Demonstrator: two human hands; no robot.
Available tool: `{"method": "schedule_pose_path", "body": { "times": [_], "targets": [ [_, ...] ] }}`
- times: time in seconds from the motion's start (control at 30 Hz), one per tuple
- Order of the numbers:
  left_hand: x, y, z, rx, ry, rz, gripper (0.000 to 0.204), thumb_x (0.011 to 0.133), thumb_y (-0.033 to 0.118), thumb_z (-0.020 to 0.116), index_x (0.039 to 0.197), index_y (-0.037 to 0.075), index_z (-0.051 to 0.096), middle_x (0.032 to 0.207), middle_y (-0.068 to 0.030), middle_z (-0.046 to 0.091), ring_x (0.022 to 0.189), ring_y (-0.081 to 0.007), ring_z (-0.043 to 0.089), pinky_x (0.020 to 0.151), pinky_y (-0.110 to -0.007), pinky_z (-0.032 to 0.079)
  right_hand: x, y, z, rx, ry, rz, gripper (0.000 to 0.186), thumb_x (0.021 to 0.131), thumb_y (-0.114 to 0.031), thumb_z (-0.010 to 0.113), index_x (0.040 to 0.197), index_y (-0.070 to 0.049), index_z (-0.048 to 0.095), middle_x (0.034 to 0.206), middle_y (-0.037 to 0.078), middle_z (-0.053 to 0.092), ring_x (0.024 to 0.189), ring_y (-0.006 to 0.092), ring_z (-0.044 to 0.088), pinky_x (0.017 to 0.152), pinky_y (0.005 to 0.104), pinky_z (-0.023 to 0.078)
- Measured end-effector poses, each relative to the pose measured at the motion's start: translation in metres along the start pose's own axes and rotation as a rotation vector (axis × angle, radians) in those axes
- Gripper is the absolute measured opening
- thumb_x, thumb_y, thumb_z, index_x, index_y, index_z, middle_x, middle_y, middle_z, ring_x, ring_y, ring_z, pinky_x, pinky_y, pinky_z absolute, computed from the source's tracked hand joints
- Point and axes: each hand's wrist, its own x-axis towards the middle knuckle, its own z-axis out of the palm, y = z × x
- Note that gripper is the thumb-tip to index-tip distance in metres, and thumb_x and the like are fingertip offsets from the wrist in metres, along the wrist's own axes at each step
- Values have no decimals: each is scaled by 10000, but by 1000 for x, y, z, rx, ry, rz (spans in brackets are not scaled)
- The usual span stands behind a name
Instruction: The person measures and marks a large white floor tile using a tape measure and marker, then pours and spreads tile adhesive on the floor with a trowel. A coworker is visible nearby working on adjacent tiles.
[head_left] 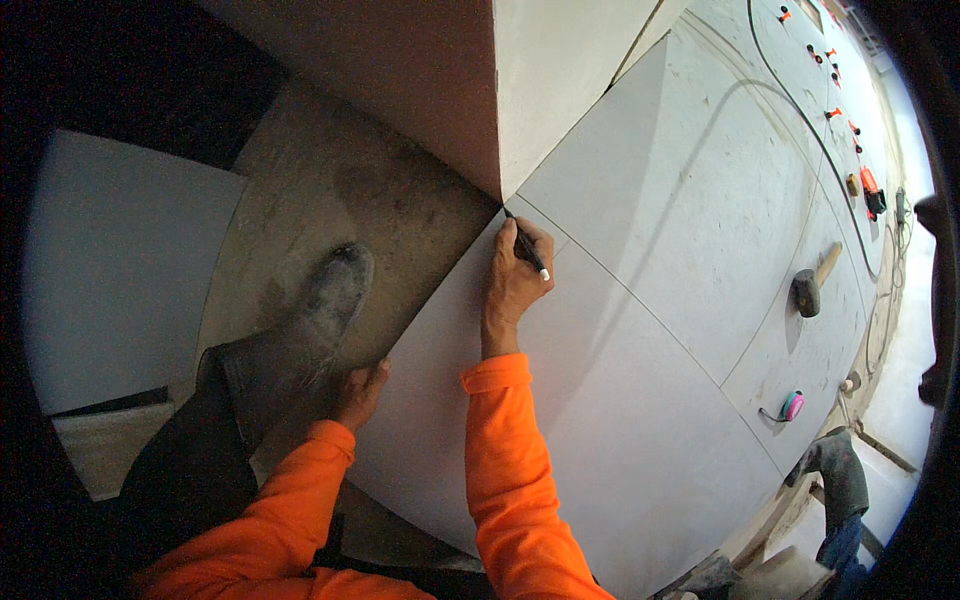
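My right hand (512, 278) grips a dark pen-like marker (530, 252) with a white end; its tip is at the bottom of the wall's outside corner (497, 150), beside the upper corner of a large pale tile (420, 450). My left hand (362, 393) is on the tile's left edge, fingers curled round it and partly hidden. To the left of that edge, my dusty boot (338, 290) rests on rough bare floor (270, 220).
More laid tiles (650, 210) on the right carry a rubber mallet (806, 292), a pink-and-blue tool (792, 406), several orange-black tile tools (870, 190) and a cable. A loose tile (130, 280) lies left. A person's boot and blue-clad leg (840, 480) show lower right.
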Motion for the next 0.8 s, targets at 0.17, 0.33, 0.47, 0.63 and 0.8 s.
{"method": "schedule_pose_path", "body": {
  "times": [0.17, 0.33, 0.47, 0.63, 0.8],
  "targets": [
    [1, -1, 0, -12, -49, 40, 840, 1012, 699, 430, 1250, -89, 594, 1180, -212, 631, 1099, -314, 576, 1003, -439, 422, 0, 4, 1, 28, -3, 9, 174, 956, -181, 759, 1019, -22, 727, 891, 44, 711, 801, 110, 642, 761, 272, 545],
    [-2, -1, 2, 21, 6, -24, 852, 1023, 687, 411, 1291, -102, 589, 1234, -240, 634, 1160, -353, 584, 1029, -440, 414, -1, 7, 1, 8, 1, 0, 177, 967, -191, 750, 1019, -24, 725, 870, 35, 701, 792, 96, 624, 742, 264, 536],
    [-4, 1, 5, 14, 87, 79, 856, 1027, 676, 406, 1333, -106, 575, 1322, -273, 621, 1254, -407, 574, 1073, -442, 401, -1, 8, 2, 6, -13, 15, 179, 969, -196, 750, 1022, -27, 726, 874, 31, 701, 799, 95, 625, 749, 266, 537],
    [2, -3, 0, -16, -47, 18, 846, 1028, 666, 417, 1358, -99, 566, 1370, -281, 604, 1297, -424, 559, 1092, -436, 394, -1, 8, 1, 0, -12, -18, 176, 969, -194, 751, 1028, -30, 729, 901, 31, 704, 814, 96, 624, 762, 268, 537],
    [4, -9, 0, 36, -8, 62, 733, 1034, 655, 422, 1093, -54, 596, 1025, -183, 615, 988, -316, 577, 906, -431, 437, -2, 6, 1, 16, -12, 5, 177, 969, -191, 750, 1027, -25, 729, 905, 37, 708, 816, 99, 626, 758, 272, 538]
  ]
}}
